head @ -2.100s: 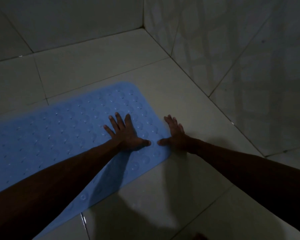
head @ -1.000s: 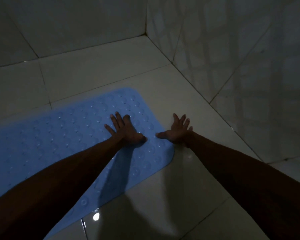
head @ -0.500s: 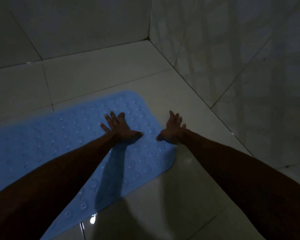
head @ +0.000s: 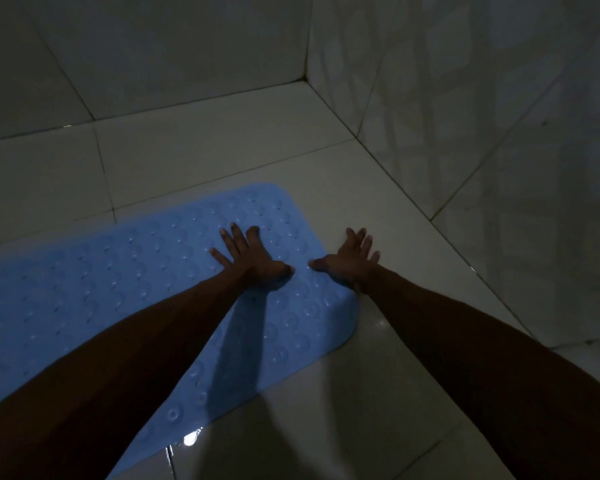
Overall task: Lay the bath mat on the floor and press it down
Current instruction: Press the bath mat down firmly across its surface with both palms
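Note:
A light blue bath mat [head: 118, 282] with rows of round bumps lies flat on the pale tiled floor, running from the left edge of view to its rounded right end. My left hand [head: 253, 258] rests palm down on the mat near that end, fingers spread. My right hand [head: 350, 259] lies palm down at the mat's right edge, thumb on the mat, fingers spread over the bare tile. Neither hand holds anything. My forearms hide part of the mat's near side.
The room is dim. A tiled wall [head: 482, 116] rises on the right and another [head: 153, 46] at the back; they meet in a corner beyond the mat. Wet, glossy floor tile [head: 326, 427] lies in front of the mat.
Both hands stay pressed flat near the mat's right end. The right hand's fingers have spread a little wider. The view has shifted slightly, so the mat sits lower in the frame.

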A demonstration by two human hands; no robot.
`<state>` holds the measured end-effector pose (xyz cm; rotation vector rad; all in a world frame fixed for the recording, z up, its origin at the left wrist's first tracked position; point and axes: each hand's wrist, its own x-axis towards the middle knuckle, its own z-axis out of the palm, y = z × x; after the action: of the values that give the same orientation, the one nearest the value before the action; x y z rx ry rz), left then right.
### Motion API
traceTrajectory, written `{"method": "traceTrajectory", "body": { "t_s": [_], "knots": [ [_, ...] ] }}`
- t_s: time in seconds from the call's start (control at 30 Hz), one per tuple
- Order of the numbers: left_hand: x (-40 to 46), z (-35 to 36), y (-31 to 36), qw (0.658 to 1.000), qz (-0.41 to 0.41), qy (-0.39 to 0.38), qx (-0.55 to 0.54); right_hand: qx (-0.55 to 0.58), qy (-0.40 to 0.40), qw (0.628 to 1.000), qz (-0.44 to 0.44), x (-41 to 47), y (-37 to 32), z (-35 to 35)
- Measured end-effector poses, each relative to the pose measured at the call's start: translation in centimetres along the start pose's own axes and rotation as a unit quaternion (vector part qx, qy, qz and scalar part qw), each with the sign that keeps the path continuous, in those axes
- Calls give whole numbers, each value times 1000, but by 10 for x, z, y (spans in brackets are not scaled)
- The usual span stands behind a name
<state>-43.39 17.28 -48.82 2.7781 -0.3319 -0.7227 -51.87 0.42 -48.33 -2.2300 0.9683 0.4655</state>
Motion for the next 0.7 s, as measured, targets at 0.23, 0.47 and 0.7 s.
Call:
{"method": "traceTrajectory", "body": {
  "t_s": [0.23, 0.47, 0.7],
  "knots": [
    [9, -16, -20, 999, 41, -6, 15, -46, -16, 998, 35, 11, -22, -23],
    [14, -10, -14, 998, 10, 35, -50, -28, -57, 996, 55, 21, -24, -27],
    [18, -17, 6, 988, -103, 93, -62, 46, -14, 998, 42, 22, -21, -18]
  ]
}}
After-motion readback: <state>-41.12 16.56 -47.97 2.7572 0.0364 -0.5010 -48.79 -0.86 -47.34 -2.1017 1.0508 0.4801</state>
